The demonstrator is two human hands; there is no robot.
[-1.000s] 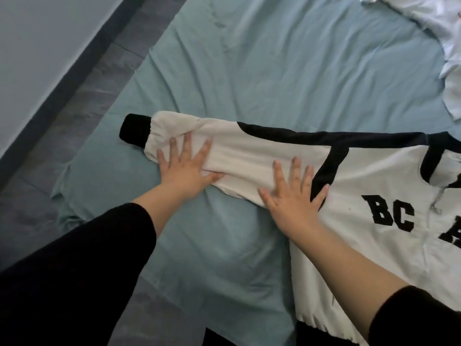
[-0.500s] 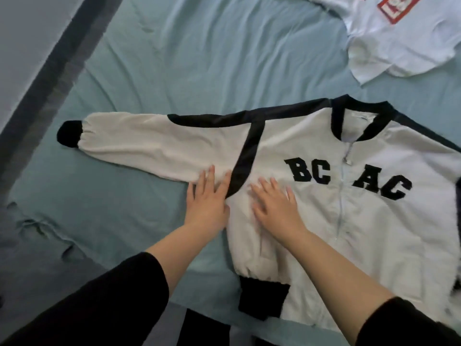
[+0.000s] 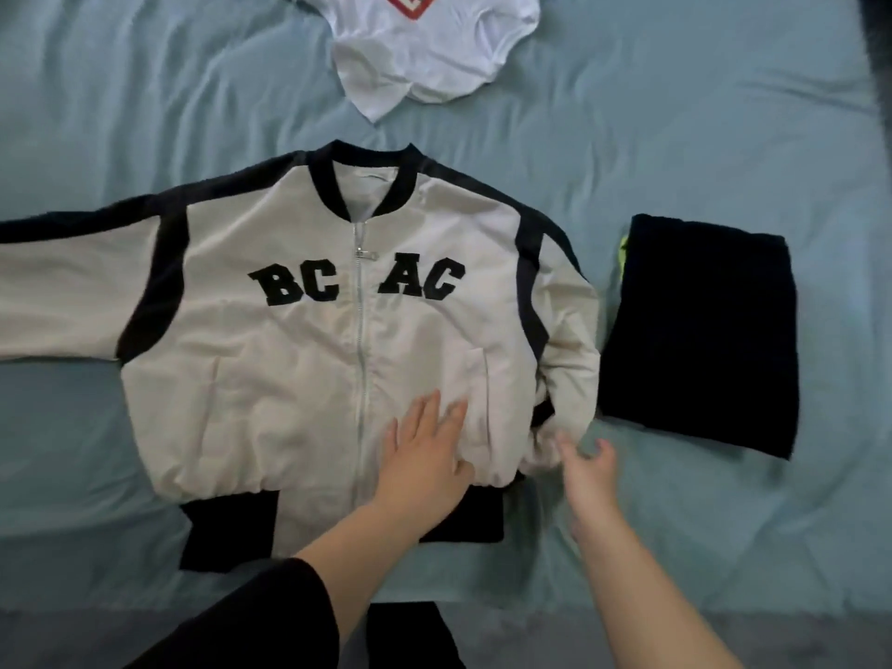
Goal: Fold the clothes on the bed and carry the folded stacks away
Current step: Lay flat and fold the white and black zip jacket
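A cream and black zip jacket lettered "BC AC" lies face up on the teal bed sheet, its left sleeve stretched out to the left edge of view. My left hand rests flat on the jacket's lower right front, fingers apart. My right hand hovers at the bunched right sleeve cuff by the hem, fingers loosely curled and blurred; I cannot tell whether it touches the cloth. A folded dark garment lies just right of the jacket. A white T-shirt with a red print lies crumpled beyond the collar.
The bed's near edge runs along the bottom of view, with a dark strip of floor below it. A dark shape shows at the top right corner. A bit of neon yellow peeks from the folded dark garment's left side.
My view has swung right, from the left sleeve to the jacket's body. Both hands slid right across the jacket, from the left armpit seam to the lower right front and right cuff.
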